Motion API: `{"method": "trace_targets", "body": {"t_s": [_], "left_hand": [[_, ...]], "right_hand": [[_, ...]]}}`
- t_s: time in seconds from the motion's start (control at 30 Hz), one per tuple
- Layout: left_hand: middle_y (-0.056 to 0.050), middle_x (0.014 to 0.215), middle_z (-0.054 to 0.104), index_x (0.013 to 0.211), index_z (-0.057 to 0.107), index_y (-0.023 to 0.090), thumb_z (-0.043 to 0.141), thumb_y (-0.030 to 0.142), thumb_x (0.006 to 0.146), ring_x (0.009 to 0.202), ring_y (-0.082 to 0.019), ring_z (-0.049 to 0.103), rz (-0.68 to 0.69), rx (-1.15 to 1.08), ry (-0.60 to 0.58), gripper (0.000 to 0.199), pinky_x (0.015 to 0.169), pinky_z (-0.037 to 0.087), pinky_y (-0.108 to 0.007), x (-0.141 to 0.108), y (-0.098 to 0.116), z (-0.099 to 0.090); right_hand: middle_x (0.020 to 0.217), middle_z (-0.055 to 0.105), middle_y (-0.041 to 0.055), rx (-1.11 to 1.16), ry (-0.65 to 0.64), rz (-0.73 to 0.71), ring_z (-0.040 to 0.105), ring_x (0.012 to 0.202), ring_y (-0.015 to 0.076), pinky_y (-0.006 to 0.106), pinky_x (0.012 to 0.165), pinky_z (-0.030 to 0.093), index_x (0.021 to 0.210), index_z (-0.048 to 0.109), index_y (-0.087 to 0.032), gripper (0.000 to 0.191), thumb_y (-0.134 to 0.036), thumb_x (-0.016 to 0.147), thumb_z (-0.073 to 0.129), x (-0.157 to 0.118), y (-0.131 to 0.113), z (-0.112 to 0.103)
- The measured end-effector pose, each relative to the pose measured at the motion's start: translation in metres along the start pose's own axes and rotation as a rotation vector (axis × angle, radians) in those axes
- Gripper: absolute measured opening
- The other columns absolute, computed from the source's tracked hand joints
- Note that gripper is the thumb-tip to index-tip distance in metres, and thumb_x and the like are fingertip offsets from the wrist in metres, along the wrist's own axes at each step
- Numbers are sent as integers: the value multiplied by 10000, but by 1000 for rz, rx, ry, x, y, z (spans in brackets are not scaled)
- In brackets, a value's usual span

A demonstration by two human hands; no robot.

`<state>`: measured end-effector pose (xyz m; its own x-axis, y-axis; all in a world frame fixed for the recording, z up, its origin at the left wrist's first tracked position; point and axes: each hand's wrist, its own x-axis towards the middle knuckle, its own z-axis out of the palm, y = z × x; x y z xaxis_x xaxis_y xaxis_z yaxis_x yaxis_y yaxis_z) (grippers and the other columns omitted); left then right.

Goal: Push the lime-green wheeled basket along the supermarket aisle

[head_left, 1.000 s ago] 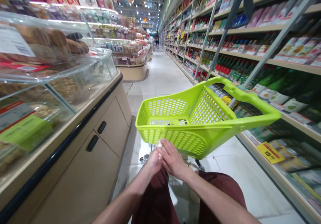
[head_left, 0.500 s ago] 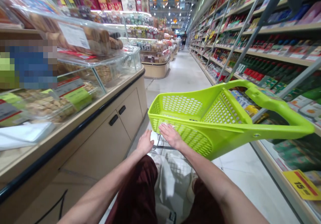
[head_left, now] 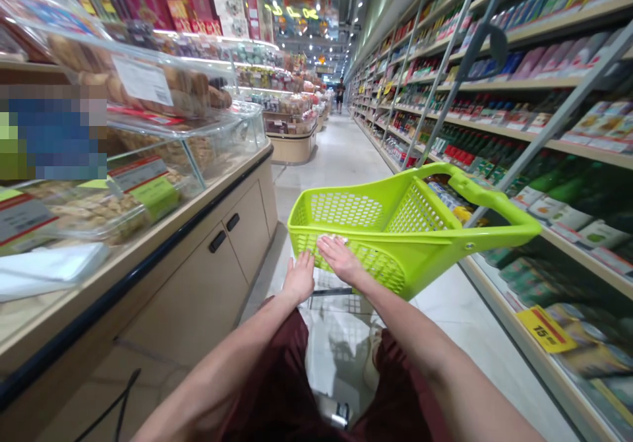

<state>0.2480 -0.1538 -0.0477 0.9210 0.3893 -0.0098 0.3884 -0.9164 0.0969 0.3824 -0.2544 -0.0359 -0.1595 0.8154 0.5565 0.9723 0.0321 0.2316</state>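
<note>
Lays one right hand flat and open, fingers together, on the near side of one lime-green basket, over one white scrap against the mesh wall. Holds one left hand open, thumb apart from the fingers, before the basket's near left part; cannot tell touching from merely close. Finds the basket standing between one display counter on its left and one long run of shelves on its right, with one handle at its right end and one dark bar below. Shows two legs in maroon trousers nearer than the basket, plus one pale shoe. To the basket's left, counts two black door handles and one folded white sheet. Nearer than the basket, on its right, includes one large yellow price tag. Far beyond the basket, has one person.
</note>
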Motion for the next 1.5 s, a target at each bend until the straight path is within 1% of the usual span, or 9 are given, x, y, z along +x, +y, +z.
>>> {"method": "trace_targets", "body": {"t_s": [0.1, 0.2, 0.47, 0.73, 0.83, 0.97, 1.03, 1.3, 1.5], "left_hand": [[-125, 1408, 204, 1291, 273, 103, 401, 128, 674, 1297, -237, 141, 35, 2, -4, 632, 1031, 120, -474, -7, 11, 8], [-137, 1400, 221, 1286, 289, 92, 386, 109, 669, 1292, -247, 160, 51, -5, 21, 625, 1026, 122, -485, -10, 15, 13], [-133, 1418, 158, 1310, 229, 72, 390, 133, 679, 1307, -232, 99, 52, -3, 166, 655, 1046, 80, -456, 0, 34, 6], [-127, 1419, 160, 1307, 246, 86, 368, 103, 681, 1306, -226, 105, 140, 17, 95, 637, 1040, 88, -468, -13, 60, 15], [-131, 1417, 167, 1305, 249, 82, 370, 99, 676, 1304, -231, 116, 149, 10, 94, 641, 1038, 86, -476, -13, 63, 13], [-132, 1423, 136, 1311, 227, 68, 393, 117, 669, 1306, -243, 98, 150, -6, 154, 665, 1042, 67, -476, -1, 70, 3], [-131, 1425, 127, 1316, 213, 65, 390, 123, 677, 1308, -239, 85, 161, -6, 171, 666, 1044, 59, -472, 3, 76, 0], [-114, 1424, 143, 1325, 220, 97, 356, 105, 687, 1309, -224, 82, 276, 47, 103, 652, 1039, 78, -480, -11, 95, 11], [-109, 1428, 128, 1325, 209, 97, 359, 97, 695, 1311, -219, 66, 305, 36, 137, 648, 1042, 59, -476, -4, 108, 4]], "right_hand": [[1254, 466, 91, 5, -64, 27, 278, 1247, 211, 430, 988, 334, 1112, 531, -116, 296, -122, 875, 354, -30, -17, 25], [1195, 523, 88, 5, -143, 63, 344, 1214, 198, 423, 951, 377, 1060, 565, -136, 274, -128, 871, 367, -55, -28, 30], [1320, 380, 80, -32, 118, 248, 183, 1282, 198, 457, 1026, 250, 1212, 454, -162, 368, -104, 869, 335, -39, 2, -36], [1217, 501, 101, -39, -129, 211, 335, 1220, 204, 434, 961, 353, 1095, 546, -151, 285, -114, 845, 414, -92, -20, 5], [1221, 502, 77, -19, -103, 227, 307, 1235, 198, 434, 969, 344, 1112, 535, -172, 303, -115, 858, 381, -101, -18, -13], [1316, 389, 74, -57, 81, 325, 184, 1283, 196, 454, 1023, 256, 1216, 449, -175, 380, -95, 864, 330, -87, 7, -57], [1322, 380, 72, -82, 108, 356, 173, 1285, 195, 460, 1025, 248, 1221, 445, -180, 388, -88, 864, 325, -84, 15, -65], [1205, 516, 77, -48, -126, 305, 313, 1234, 174, 419, 975, 341, 1108, 537, -175, 290, -126, 860, 394, -147, -18, -14], [1297, 417, 68, -74, 54, 377, 222, 1271, 185, 446, 1003, 297, 1209, 457, -194, 379, -104, 868, 320, -143, 3, -67]]}}
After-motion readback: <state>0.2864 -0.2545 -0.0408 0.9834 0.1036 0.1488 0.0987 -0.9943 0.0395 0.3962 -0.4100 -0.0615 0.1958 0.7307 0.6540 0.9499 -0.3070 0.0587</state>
